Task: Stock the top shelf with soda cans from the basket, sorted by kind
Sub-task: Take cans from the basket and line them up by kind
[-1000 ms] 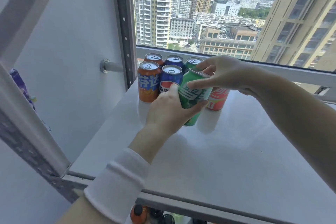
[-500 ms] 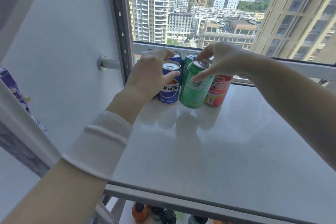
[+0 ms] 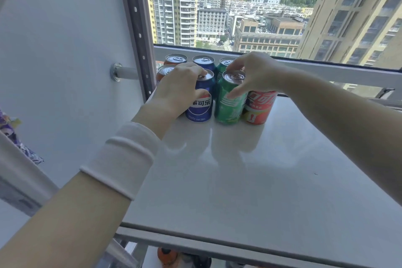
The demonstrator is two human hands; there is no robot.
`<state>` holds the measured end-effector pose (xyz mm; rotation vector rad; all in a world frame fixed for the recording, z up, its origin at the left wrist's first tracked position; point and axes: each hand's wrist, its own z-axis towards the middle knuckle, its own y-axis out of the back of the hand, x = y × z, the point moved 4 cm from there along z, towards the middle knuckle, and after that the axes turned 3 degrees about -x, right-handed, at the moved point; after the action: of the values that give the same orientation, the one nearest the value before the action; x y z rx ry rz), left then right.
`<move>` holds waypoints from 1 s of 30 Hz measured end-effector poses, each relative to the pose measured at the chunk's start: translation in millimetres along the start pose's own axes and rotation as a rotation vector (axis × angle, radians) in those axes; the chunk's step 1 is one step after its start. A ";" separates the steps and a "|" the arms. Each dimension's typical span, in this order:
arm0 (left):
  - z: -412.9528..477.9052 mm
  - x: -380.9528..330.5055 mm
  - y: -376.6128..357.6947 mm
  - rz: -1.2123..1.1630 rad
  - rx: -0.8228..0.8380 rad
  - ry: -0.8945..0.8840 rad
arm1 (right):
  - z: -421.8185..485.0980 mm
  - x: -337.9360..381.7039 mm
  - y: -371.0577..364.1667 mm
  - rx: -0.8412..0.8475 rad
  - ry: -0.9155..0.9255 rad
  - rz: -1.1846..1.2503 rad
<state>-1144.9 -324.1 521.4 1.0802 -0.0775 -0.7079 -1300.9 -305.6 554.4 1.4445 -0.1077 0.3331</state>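
**Top shelf (image 3: 250, 180): seven upright cans grouped at the back left corner by the window (image 3: 217, 6), with both your hands on the front row.**

Count by kind: two orange cans (image 3: 175, 59), two blue cans (image 3: 203, 60), two green cans (image 3: 224, 63) and one red can (image 3: 258, 106), each colour in its own front-to-back column. Your left hand (image 3: 180, 89) curls round the front blue can (image 3: 199, 104), thumb on the label. Your right hand (image 3: 252, 74) pinches the front green can (image 3: 229, 106), fingertips at the rim, thumb on the side. The red can stands just beside that green can. Bottle tops (image 3: 167, 255) show below the shelf edge, but their number cannot be told.
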 end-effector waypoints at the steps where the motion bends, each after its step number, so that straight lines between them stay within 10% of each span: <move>1: 0.4 1.0 -0.6 -0.002 -0.006 0.000 | 1.0 -0.1 -0.7 -0.007 0.001 -0.007; 30: 1.1 4.4 -2.5 -0.077 -0.025 -0.019 | 16.8 -1.6 -3.4 -0.011 0.071 -0.211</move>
<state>-1143.1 -328.1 518.6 1.0576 -0.0435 -0.7863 -1299.3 -322.7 552.9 1.4171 0.0994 0.2102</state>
